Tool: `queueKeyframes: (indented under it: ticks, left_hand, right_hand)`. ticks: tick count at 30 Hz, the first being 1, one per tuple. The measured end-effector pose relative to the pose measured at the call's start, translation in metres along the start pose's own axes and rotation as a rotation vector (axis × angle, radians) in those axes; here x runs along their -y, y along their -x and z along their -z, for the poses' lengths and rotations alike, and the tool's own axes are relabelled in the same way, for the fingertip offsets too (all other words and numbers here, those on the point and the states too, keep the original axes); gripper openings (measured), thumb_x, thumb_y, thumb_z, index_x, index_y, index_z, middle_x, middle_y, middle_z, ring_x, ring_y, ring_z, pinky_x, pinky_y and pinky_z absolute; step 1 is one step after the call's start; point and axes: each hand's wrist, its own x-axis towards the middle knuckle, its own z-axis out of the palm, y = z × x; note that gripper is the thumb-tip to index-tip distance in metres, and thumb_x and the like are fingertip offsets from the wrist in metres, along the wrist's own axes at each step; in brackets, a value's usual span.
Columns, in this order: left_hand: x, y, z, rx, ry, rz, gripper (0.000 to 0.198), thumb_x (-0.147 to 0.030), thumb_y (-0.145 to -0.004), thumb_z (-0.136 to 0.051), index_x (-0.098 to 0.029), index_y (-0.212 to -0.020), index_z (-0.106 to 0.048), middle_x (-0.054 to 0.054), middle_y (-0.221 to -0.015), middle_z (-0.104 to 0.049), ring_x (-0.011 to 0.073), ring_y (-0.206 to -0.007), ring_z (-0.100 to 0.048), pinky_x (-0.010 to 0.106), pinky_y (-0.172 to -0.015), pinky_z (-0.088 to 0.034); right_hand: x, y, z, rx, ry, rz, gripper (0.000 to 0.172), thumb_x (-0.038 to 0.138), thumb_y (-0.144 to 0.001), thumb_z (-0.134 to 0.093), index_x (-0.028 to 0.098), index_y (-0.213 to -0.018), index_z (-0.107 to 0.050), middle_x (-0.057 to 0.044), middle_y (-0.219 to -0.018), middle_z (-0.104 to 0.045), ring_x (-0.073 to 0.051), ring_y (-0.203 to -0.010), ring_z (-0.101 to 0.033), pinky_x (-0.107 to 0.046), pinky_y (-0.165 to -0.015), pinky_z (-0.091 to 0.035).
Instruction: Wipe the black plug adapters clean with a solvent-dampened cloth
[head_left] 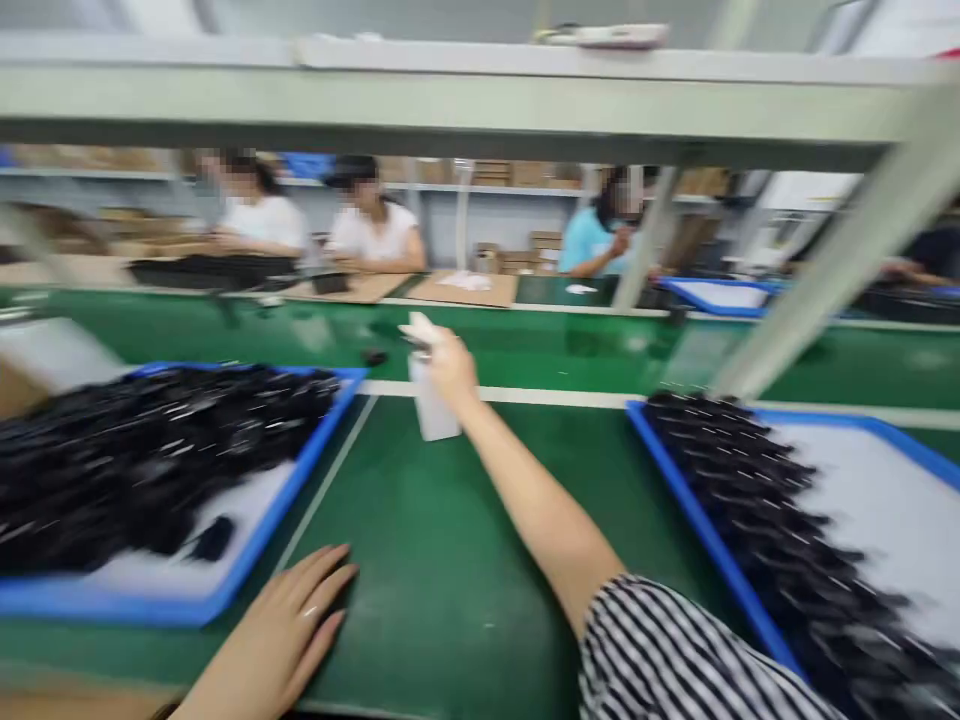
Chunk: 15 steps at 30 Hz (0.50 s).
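My right hand (452, 368) reaches out over the far side of the green work surface, its fingers closed round the upper part of a white spray bottle (435, 412). The bottle stands nearly upright; motion blur hides whether its base touches the surface. Near the front edge, my left hand (289, 625) lies flat with fingers stretched out and holds nothing. Just left of it is a blue-rimmed tray (262, 535) heaped with black parts (150, 450), too blurred to name. One small black piece (213, 539) lies apart on that tray's white floor.
On my right, another blue-rimmed tray (701, 540) holds black parts (765, 500) in neat rows. A pale shelf beam (480, 100) crosses above, with a slanting post (817, 270) at right. Several people sit across the green belt (525, 345). A small dark piece (374, 356) lies beyond the left tray.
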Motion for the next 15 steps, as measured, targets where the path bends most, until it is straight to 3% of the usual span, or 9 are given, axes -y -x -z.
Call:
queueKeyframes:
  ticks: [2, 5, 8, 15]
  left_hand:
    - [-0.008, 0.003, 0.015, 0.134, -0.053, 0.068, 0.031, -0.029, -0.077, -0.037, -0.025, -0.107, -0.042, 0.002, -0.115, -0.044, 0.0179, -0.104, -0.040, 0.033, -0.084, -0.038]
    - [-0.018, -0.004, 0.027, 0.253, -0.018, 0.150, 0.032, -0.023, -0.077, -0.033, -0.022, -0.108, -0.040, 0.005, -0.116, -0.042, 0.0196, -0.107, -0.036, 0.038, -0.087, -0.034]
    - [-0.023, -0.006, 0.033, 0.268, 0.030, 0.186, 0.033, -0.023, -0.076, -0.034, -0.020, -0.109, -0.039, 0.006, -0.118, -0.040, 0.0212, -0.109, -0.034, 0.039, -0.088, -0.032]
    - [-0.024, -0.001, 0.031, 0.235, 0.057, 0.194, 0.033, -0.024, -0.076, -0.034, -0.020, -0.108, -0.038, 0.006, -0.118, -0.038, 0.0216, -0.108, -0.034, 0.039, -0.088, -0.030]
  right_hand:
    - [0.010, -0.004, -0.021, 0.058, -0.119, 0.058, 0.020, 0.014, -0.078, -0.040, 0.011, -0.096, -0.049, -0.007, -0.088, -0.053, -0.018, -0.082, -0.049, -0.033, -0.071, -0.040]
    - [0.003, -0.006, -0.028, 0.050, -0.197, 0.089, 0.029, 0.014, -0.074, -0.031, 0.011, -0.098, -0.047, -0.012, -0.087, -0.054, -0.024, -0.081, -0.049, -0.036, -0.069, -0.039]
    - [-0.006, -0.007, -0.023, -0.021, -0.144, 0.106, 0.031, 0.021, -0.069, -0.030, 0.014, -0.095, -0.047, -0.011, -0.082, -0.055, -0.025, -0.077, -0.050, -0.035, -0.065, -0.039]
    - [0.000, -0.001, -0.021, -0.049, -0.145, 0.075, 0.033, 0.029, -0.069, -0.028, 0.016, -0.093, -0.047, -0.010, -0.078, -0.055, -0.024, -0.070, -0.051, -0.033, -0.060, -0.039]
